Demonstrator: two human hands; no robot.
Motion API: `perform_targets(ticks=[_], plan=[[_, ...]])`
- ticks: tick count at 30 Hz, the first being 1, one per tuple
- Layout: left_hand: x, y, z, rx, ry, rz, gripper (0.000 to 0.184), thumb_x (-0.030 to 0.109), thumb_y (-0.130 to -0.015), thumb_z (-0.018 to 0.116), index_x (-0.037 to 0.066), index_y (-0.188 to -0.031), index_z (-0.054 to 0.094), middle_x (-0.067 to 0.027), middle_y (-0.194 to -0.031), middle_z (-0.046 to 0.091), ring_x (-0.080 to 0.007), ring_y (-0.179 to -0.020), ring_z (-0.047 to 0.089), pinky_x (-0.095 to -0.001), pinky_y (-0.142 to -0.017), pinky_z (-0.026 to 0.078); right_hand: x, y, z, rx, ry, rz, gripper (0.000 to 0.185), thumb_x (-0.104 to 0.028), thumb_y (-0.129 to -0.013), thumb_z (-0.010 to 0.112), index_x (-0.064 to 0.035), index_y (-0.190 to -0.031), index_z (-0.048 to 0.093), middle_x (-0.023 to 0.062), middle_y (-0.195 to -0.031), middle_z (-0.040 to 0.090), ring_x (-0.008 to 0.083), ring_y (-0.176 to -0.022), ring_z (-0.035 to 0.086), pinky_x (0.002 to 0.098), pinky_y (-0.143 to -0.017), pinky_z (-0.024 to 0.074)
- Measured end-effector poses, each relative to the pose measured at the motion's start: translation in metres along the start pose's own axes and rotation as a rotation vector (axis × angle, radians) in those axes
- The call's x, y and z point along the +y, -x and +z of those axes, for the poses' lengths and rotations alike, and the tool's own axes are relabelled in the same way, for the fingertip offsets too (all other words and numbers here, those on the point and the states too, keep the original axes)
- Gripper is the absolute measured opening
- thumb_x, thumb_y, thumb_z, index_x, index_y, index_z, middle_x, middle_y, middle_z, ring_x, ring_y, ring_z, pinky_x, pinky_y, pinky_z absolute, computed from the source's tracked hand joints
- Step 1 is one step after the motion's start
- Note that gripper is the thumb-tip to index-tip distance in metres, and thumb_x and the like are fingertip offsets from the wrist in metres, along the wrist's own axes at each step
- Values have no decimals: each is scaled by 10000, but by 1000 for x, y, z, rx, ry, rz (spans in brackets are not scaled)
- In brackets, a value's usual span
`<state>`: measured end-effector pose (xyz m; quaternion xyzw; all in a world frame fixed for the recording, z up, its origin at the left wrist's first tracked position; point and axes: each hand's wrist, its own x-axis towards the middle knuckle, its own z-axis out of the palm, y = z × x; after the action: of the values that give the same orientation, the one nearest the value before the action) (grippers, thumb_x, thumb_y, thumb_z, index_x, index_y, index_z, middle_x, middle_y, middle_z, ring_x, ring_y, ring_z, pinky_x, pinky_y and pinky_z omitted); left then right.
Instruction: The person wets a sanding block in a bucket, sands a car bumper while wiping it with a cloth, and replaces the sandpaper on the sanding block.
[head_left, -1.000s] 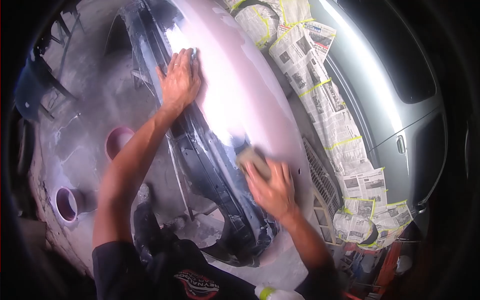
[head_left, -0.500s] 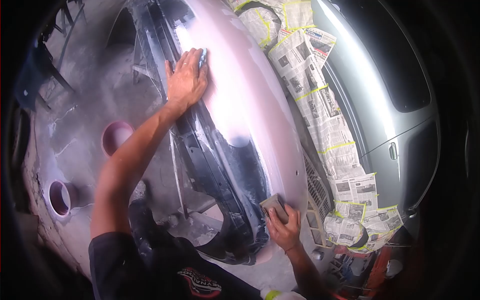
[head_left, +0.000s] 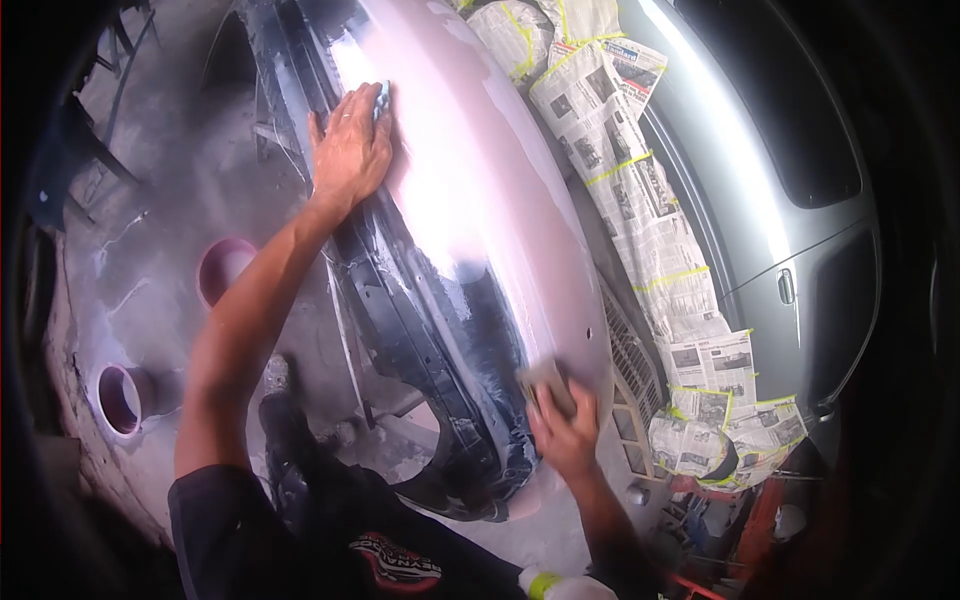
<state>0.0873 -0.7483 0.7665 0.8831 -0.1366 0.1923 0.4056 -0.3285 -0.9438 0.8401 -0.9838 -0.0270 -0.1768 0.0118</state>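
A car bumper (head_left: 490, 170), patched pink, white and black, stretches across the middle of the view. My left hand (head_left: 352, 140) lies on its upper part with the fingers extended along the surface. A small light-blue piece (head_left: 383, 100) shows at those fingers; what it is I cannot make out. Near the bumper's lower end, my right hand (head_left: 567, 432) grips a grey-brown sanding block (head_left: 546, 385) against the pink surface. The block looks blurred by motion, and its underside is hidden.
A silver car (head_left: 725, 150) stands at the right, its edge masked with newspaper (head_left: 625, 190) and yellow tape. Left on the dusty floor are two pinkish round containers (head_left: 225, 270) (head_left: 122, 398). A stand leg (head_left: 345, 330) shows beneath the bumper.
My right hand has slid the sanding block a little way up along the bumper. My left hand stays on the bumper's upper part. The view has shifted slightly.
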Motion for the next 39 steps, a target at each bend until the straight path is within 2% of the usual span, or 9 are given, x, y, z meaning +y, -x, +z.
perform_targets(ticks=[4,10,13,18,21,23,28,31,39], plan=[[3,2,4,39,10,-31,472,348,-1022,435,191,-1466,456,-71,-1523,471,-284,-1442,387,-652,-1192,146,8,65,-8,-20,-28,116,399,-87,-782,796,-13,-1168,727,251,-1198,578,385,-1041,586,462,-890,502],[-8,4,11,59,-45,-14,498,392,-1024,435,237,-1498,433,-46,-1533,465,-266,-1447,381,-614,-1200,142,-12,-226,55,66,25,-150,425,-157,-837,761,-125,-1255,693,204,-1077,594,372,-980,566,445,-871,463],[-22,4,19,54,-52,5,507,399,-1028,424,233,-1506,422,-64,-1535,461,-285,-1451,375,-616,-1199,138,-11,-224,54,97,8,-134,441,-148,-841,758,-129,-1275,685,199,-1087,594,375,-997,570,438,-880,472],[-5,0,10,78,-44,-7,484,386,-1025,432,199,-1470,459,-73,-1503,496,-304,-1422,412,-648,-1182,165,21,55,-7,-45,58,13,418,-162,-793,817,-103,-1199,737,266,-1237,549,420,-1082,583,481,-927,484],[-1,-3,6,90,-62,-26,489,389,-1032,415,199,-1482,442,-71,-1518,479,-305,-1434,395,-640,-1190,155,30,117,-9,-29,26,70,419,-122,-782,806,-68,-1190,733,266,-1236,557,422,-1082,580,492,-928,482],[-1,2,9,84,-85,-30,486,379,-1032,418,200,-1484,439,-72,-1519,477,-308,-1440,385,-640,-1190,155,24,72,-3,-8,31,37,410,-83,-783,790,-36,-1186,725,256,-1239,570,407,-1094,580,476,-928,482],[1,-2,8,59,-80,-47,479,365,-1026,437,196,-1474,454,-89,-1515,480,-305,-1438,388,-635,-1192,158,-21,-266,72,110,39,-102,367,-239,-883,673,-102,-1222,682,194,-993,592,368,-940,553,465,-845,476],[-1,-3,4,32,-74,-87,492,381,-1033,418,192,-1487,436,-83,-1530,463,-309,-1448,371,-618,-1204,147,-24,-316,91,177,-11,-169,361,-266,-894,651,-112,-1219,681,206,-987,593,376,-930,552,477,-847,466],[-6,5,2,-50,-51,-18,520,408,-1032,403,205,-1510,397,-65,-1574,404,-290,-1486,305,-608,-1218,110,11,26,-16,-51,47,-95,463,-128,-743,841,-123,-1195,742,246,-1220,576,387,-1045,583,451,-888,501]])
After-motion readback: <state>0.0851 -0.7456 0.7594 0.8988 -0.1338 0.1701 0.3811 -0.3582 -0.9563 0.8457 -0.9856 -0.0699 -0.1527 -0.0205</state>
